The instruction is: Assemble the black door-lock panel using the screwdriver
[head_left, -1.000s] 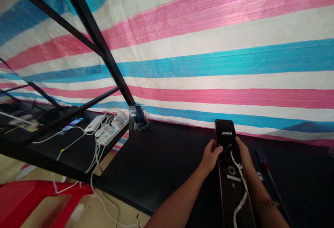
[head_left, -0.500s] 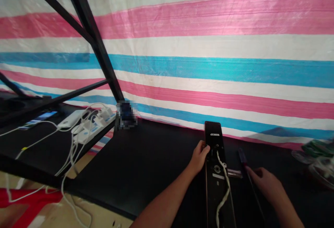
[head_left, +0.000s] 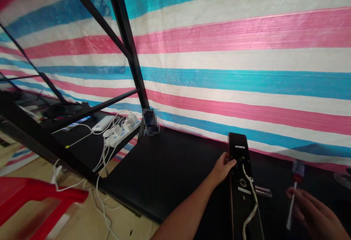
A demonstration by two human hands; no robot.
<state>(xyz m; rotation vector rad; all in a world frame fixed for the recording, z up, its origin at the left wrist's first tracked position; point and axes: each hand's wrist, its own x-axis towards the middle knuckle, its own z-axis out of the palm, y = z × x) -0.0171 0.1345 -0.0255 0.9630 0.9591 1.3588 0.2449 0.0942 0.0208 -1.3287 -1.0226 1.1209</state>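
My left hand is closed on the left edge of a long black lock panel that lies back side up on the black table. A white braided cable comes out near the panel's upper part and runs down its face. To the right, my right hand pinches the metal shaft of a screwdriver, whose clear purple-red handle points away from me, slightly blurred. Between panel and screwdriver lies a small clear packet, partly behind the panel.
On the left, a white power strip with several plugs and tangled cables sits beside a white adapter. Black metal posts rise there, before a striped tarp. A red plastic stool stands at lower left.
The view has swung left. My right hand has moved right, away from the panel, and now has the screwdriver by its shaft with the handle lifted. My left hand stays on the panel.
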